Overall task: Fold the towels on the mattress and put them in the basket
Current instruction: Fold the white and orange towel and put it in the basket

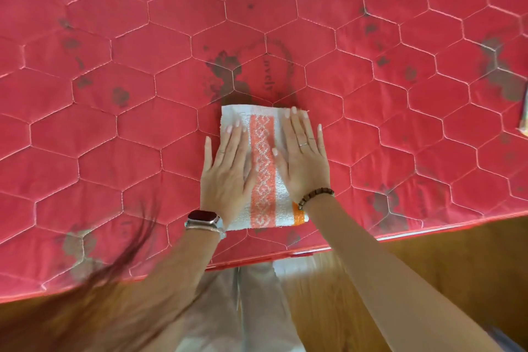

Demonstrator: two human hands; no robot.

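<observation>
1. Now both hands lie flat, palms down, on a folded towel [264, 168] that rests on the mattress [114, 128], near its front edge.
2. Left hand [227, 171]: fingers straight and spread, nothing gripped; it presses the towel's left part, and its thumb and palm edge hang off the towel onto the mattress.
3. Right hand [304, 160]: likewise flat and ungrasping, fingers stretched to the towel's far right corner, the little finger just past the towel's right edge.
4. Between the two hands runs the towel's orange band [264, 180], patterned in white, from the far edge to the near edge. The rest of the towel is white, with a small brighter orange patch at the near right corner, just under the right wrist.
5. A watch [204, 218] sits on the left wrist, touching the towel's near left corner.
6. A bead bracelet [315, 197] circles the right wrist; a ring shows on one right finger.
7. Beyond the fingertips, the mattress is red, quilted in hexagons, with dark printed blotches and some lettering just past the towel's far edge.
8. Nearer than the wrists, below the mattress edge, lie a wooden floor [428, 266] and the person's pale trousers [257, 308].
9. Loose hair [108, 280] blurs across the lower left, beside the left forearm.
10. No basket is in view.
</observation>
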